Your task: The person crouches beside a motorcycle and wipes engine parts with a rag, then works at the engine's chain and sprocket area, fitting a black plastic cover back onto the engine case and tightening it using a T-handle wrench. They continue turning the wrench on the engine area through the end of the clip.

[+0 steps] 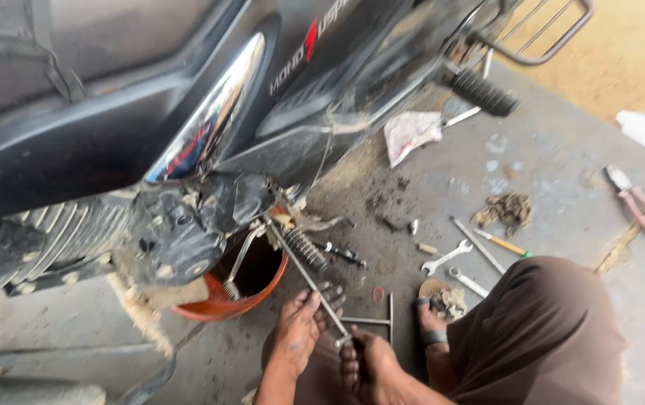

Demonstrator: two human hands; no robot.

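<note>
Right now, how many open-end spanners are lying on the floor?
2. One spanner lies right of the black footpeg, angled toward the yellow screwdriver. A second spanner lies just below it, by the person's knee. More may be hidden under the motorcycle.

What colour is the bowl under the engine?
Orange-red bowl, seen in the head view.

Stained grey concrete floor (555,172) — sandy ground (622,52) beyond, daylight.

long metal rod (309,279), tilted, engine-to-hands
</note>
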